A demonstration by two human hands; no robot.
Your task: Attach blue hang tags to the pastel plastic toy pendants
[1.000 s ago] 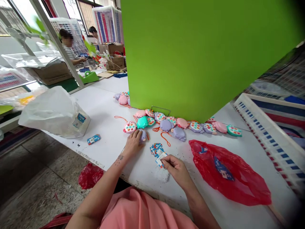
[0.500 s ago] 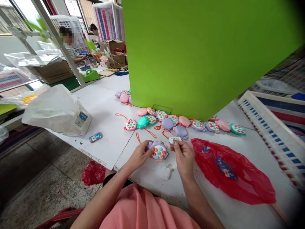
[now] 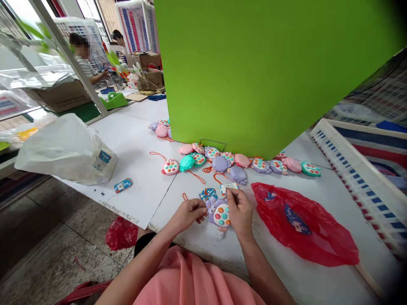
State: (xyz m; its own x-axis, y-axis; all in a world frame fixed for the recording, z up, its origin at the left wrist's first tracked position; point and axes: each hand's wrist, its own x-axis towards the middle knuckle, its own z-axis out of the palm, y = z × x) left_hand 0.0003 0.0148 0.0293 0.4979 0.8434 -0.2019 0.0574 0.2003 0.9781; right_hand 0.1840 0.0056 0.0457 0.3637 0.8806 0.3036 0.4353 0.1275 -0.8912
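Toy (image 3: 221, 216), purple, coloured buttons facing us, is now up between both hands — that's the change we log. A second ago it lay by the row of toys (image 3: 220, 164) under the left palm; half a second ago it covered the card pile (image 3: 207, 194). Now it's closer to the body and nearer the right hand (image 3: 241, 212), and the pile shows again just beyond it.

Left hand (image 3: 190, 214): fingers nearly closed, tips pinching the toy's left edge near the ear. An orange loop (image 3: 185, 196) pokes out behind that hand; we can't tell whether the fingers also have hold of its cord.

Right hand: thumb and fingers closed on one card (image 3: 230, 186), carried since it left the pile. Its lower part overlaps the toy's right side; we read that as contact, though the thumb hides the spot.

Meaning for the work, we judge: toy and card are brought together, one per hand, but no join between them shows. White bundle (image 3: 216, 232) sits partly hidden below the toy, on the table (image 3: 136, 140). Red bag (image 3: 305, 228) lies right of the hands — nobody's touching it.
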